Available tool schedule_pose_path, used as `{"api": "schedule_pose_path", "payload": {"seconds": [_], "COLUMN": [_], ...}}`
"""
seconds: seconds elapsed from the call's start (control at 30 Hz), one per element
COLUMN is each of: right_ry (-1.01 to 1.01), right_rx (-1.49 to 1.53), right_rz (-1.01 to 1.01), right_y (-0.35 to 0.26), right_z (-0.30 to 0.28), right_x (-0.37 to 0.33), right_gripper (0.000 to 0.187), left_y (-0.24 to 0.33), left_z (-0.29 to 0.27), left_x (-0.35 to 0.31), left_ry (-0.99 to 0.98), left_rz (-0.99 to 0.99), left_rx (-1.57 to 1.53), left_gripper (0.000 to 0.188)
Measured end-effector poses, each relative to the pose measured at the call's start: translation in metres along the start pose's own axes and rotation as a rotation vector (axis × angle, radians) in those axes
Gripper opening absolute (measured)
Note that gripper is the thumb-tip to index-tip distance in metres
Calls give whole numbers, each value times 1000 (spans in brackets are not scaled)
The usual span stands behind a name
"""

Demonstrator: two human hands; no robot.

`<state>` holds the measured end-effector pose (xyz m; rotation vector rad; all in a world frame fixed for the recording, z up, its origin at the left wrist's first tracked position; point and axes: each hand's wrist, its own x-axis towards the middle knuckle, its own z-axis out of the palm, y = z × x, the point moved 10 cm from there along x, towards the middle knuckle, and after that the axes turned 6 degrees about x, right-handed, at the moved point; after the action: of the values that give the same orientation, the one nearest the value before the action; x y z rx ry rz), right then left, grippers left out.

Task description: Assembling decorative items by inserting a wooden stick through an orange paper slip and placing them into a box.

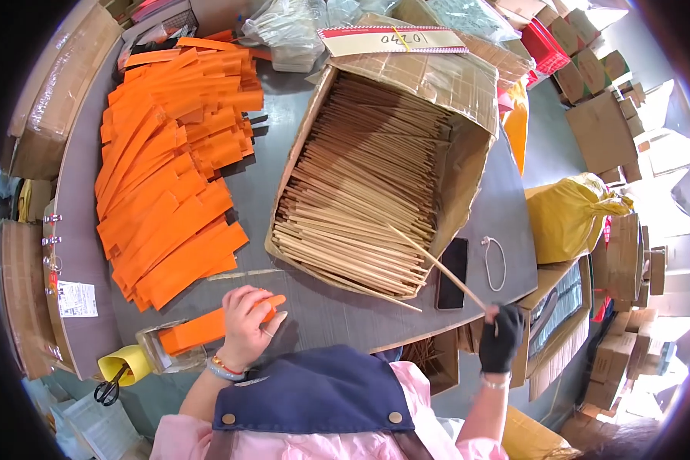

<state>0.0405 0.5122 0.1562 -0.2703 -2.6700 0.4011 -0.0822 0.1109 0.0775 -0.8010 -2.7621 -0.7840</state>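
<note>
In my right hand, which wears a black fingerless glove, the fingers pinch the end of a thin wooden stick. The stick slants up to the left, its far end over the sticks in the cardboard box. That box is tipped toward me and holds many wooden sticks. My left hand, bare with bracelets at the wrist, closes over an orange strip near the table's front edge. The strip's tip sticks out past my fingers; its other end lies at a small open box.
A large heap of overlapping orange strips covers the table's left side. A black phone and a white loop of cord lie right of the stick box. Scissors hang in a yellow holder. A yellow sack and cartons stand at right.
</note>
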Motion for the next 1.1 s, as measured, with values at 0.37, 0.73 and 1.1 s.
{"api": "schedule_pose_path", "payload": {"seconds": [0.37,0.73,1.1], "right_ry": [-50,-229,-381], "right_rx": [-209,170,97], "right_rz": [1011,-182,-323], "right_y": [173,-110,-126], "right_z": [-4,127,168], "right_x": [-391,72,86], "right_gripper": [42,10,6], "left_y": [39,2,-13], "left_z": [17,-10,-4], "left_x": [12,-22,-19], "left_ry": [-53,12,4], "left_rz": [189,-18,-82], "left_rx": [-70,28,17], "left_gripper": [29,27,29]}}
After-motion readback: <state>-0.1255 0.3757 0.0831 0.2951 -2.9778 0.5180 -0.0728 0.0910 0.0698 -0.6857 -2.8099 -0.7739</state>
